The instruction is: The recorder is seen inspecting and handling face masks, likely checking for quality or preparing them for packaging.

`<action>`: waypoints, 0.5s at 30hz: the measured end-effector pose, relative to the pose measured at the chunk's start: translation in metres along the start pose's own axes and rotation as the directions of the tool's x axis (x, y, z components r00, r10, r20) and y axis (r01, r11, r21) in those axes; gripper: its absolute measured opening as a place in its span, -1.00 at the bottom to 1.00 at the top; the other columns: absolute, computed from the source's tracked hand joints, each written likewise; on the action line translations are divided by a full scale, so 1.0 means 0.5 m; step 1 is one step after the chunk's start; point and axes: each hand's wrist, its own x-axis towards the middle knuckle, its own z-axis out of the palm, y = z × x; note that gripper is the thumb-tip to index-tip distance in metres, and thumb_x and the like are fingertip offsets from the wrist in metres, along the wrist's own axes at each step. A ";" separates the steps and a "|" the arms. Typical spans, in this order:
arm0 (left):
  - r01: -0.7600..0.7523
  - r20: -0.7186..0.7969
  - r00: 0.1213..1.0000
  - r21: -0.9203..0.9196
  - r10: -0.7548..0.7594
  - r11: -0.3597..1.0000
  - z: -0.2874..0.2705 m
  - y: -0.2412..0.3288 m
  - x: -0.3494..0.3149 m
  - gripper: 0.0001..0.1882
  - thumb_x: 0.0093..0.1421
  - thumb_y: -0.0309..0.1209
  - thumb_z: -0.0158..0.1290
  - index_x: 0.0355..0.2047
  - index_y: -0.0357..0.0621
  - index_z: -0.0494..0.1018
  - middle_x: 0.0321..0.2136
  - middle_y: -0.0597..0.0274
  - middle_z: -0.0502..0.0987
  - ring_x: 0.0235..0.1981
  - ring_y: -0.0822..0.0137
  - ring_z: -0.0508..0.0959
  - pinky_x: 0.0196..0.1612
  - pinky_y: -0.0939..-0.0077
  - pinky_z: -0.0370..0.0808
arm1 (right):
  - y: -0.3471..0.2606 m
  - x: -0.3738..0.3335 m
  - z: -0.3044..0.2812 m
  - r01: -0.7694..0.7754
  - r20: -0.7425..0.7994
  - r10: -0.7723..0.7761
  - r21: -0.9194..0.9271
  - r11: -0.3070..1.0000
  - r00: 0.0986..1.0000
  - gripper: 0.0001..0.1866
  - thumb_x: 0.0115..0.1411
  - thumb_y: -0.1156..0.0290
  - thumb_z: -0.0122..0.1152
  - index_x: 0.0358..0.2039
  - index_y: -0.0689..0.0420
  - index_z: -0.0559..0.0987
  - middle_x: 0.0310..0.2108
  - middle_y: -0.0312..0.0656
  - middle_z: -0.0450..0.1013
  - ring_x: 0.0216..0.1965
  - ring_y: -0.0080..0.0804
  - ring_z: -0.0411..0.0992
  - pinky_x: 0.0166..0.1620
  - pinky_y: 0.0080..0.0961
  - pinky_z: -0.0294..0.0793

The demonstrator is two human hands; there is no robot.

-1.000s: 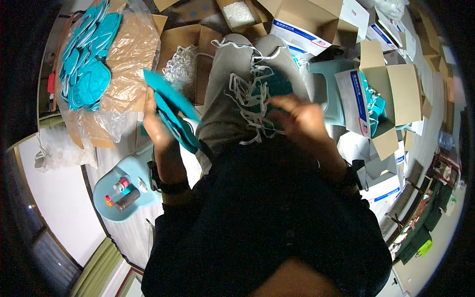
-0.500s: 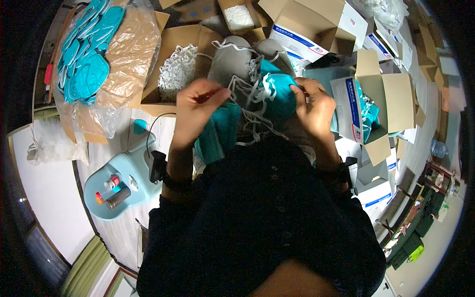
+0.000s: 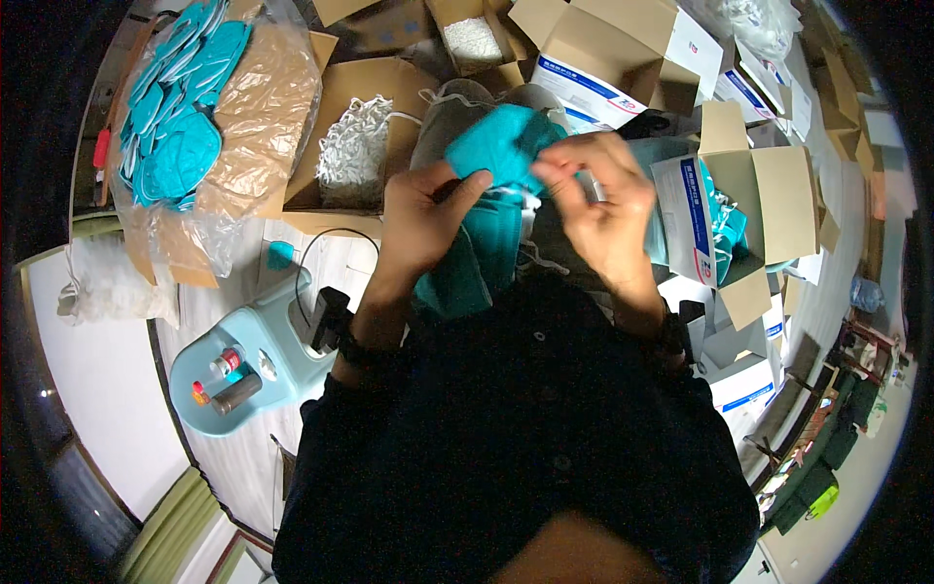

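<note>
A teal face mask is spread out above my lap. My left hand pinches its lower left edge between thumb and finger. At the mask's right edge is my right hand, fingers curled and smeared by motion, so their grip on it is unclear. White ear straps hang below the mask between the hands. More teal mask material lies on my lap under the left hand. My grey-trousered legs show behind the mask.
An open carton of white straps stands left, beside a plastic-lined box piled with teal masks. An open white carton at right contains teal masks. A light blue stool with bottles stands lower left. More cartons line the far side.
The mask has moved left and up from the right side and now spans both hands. My left hand has shifted right and gripped its edge. The loose straps have dropped lower.
</note>
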 end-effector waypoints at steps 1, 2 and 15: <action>0.003 -0.040 0.999 -0.111 -0.008 0.994 0.003 -0.001 -0.001 -0.80 0.08 -0.33 0.21 -0.47 -0.25 0.54 -0.64 0.31 0.52 -0.59 0.60 0.41 -0.53 0.61 0.34 | -0.001 -0.006 0.008 -0.024 0.092 0.019 0.050 0.998 0.996 -0.83 -0.13 0.51 0.38 -0.49 0.17 0.55 -0.46 -0.17 0.50 -0.39 -0.19 0.45 -0.30 -0.38 0.41; 0.019 -0.031 0.999 -0.158 -0.025 0.987 0.002 0.002 -0.003 -0.82 0.09 -0.36 0.20 -0.45 -0.25 0.55 -0.62 0.34 0.52 -0.58 0.61 0.40 -0.53 0.62 0.34 | -0.004 -0.011 0.018 -0.064 0.143 0.055 0.064 0.996 0.988 -0.80 -0.15 0.54 0.41 -0.46 0.19 0.58 -0.49 -0.19 0.50 -0.40 -0.32 0.45 -0.28 -0.47 0.39; -0.060 0.081 0.994 -0.178 0.075 0.982 0.013 -0.029 -0.020 -0.84 0.12 -0.47 0.15 -0.28 -0.24 0.52 -0.50 0.33 0.56 -0.46 0.59 0.45 -0.40 0.61 0.40 | 0.030 -0.053 0.061 -0.294 0.254 0.191 0.472 0.831 0.948 -0.96 0.07 0.61 0.22 -0.48 0.22 0.54 -0.54 -0.26 0.47 -0.52 -0.56 0.39 -0.44 -0.66 0.31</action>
